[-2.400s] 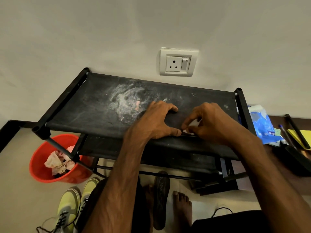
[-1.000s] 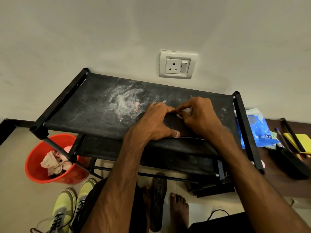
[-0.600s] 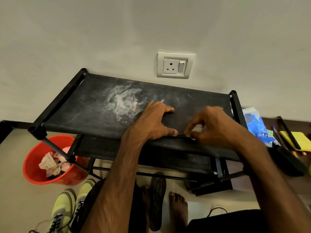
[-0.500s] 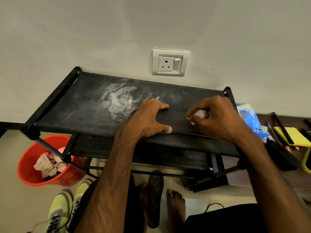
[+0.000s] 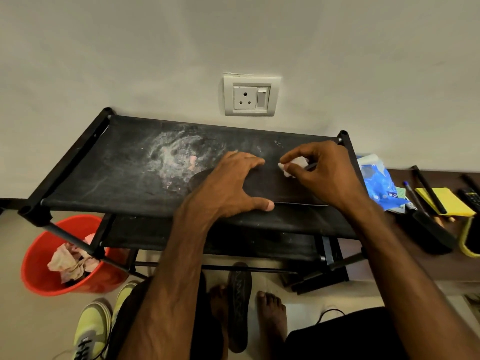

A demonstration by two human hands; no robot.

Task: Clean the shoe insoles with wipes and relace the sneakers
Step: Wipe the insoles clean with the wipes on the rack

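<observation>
Insoles are located in two places. The floor insole point(image 5: 239, 305), dark, is laid on the floor between two bare feet point(image 5: 272, 315) at 6 o'clock of the view. Yellow-green sneakers point(image 5: 91, 331) are stood at 7 o'clock. A red bucket point(image 5: 36, 276) containing crumpled used wipes point(image 5: 68, 263) is placed at 8 o'clock, partly under the black rack point(image 5: 104, 165).

The shelf insole point(image 5: 270, 187), also dark, is laid flat on the top shelf of the rack, near its front edge. It is pressed down by the left hand point(image 5: 228, 185), with fingers spread and only slightly bent and the thumb set on the near edge. At 3 o'clock of that hand, a small folded white wipe point(image 5: 293, 165) is pinched between thumb and fingertips of the right hand point(image 5: 330, 175) over the far edge of the shelf insole; contact with it cannot be confirmed.

White dusty residue point(image 5: 176, 157) is seen on the shelf at 10 o'clock of the left hand. A blue packet point(image 5: 381, 188) is laid at 3 o'clock of the rack. A wall socket point(image 5: 250, 96) is mounted at 12 o'clock.
</observation>
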